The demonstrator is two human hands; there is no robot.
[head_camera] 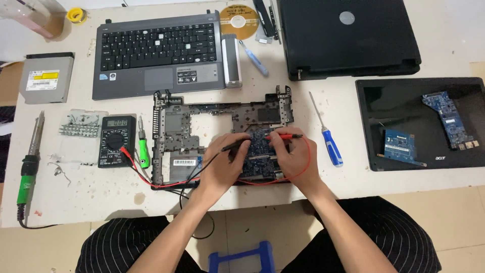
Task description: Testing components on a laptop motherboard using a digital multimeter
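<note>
A pale, scuffed counter (pixel 394 182) fills the head view, with a tan tiled floor below its near edge and a blue stool (pixel 241 257) between the person's knees in striped trousers.

At the middle of the near edge lies a stripped grey laptop base (pixel 202 126) with a blue circuit board (pixel 258 151) set in its near right part. The left hand (pixel 222 162) is curled closed around a black probe (pixel 236 145), pinched between thumb and fingers, its tip pointing right onto the board. The right hand (pixel 295 156) is likewise closed, gripping a red probe (pixel 285 136) that lies along its upper side and points left toward the board. Whether either tip actually touches the board I cannot tell. Red and black leads (pixel 166 183) run from the probes along the near side of the base to a black multimeter (pixel 116 140), which sits just left of the base beside a green-handled screwdriver (pixel 144 151).

Toward the left edge lie a soldering iron (pixel 28 172) with a green grip, a clear tray of small parts (pixel 80 129) and a silver optical drive (pixel 46 78). At the far edge sits a grey keyboard deck (pixel 159 53), with a disc (pixel 239 21) just to its right. A closed black laptop (pixel 348 35) occupies the far right corner. A blue-handled screwdriver (pixel 327 136) lies right of the base, and near the right edge a black screen panel (pixel 404 101) carries two small blue boards (pixel 449 119)
</note>
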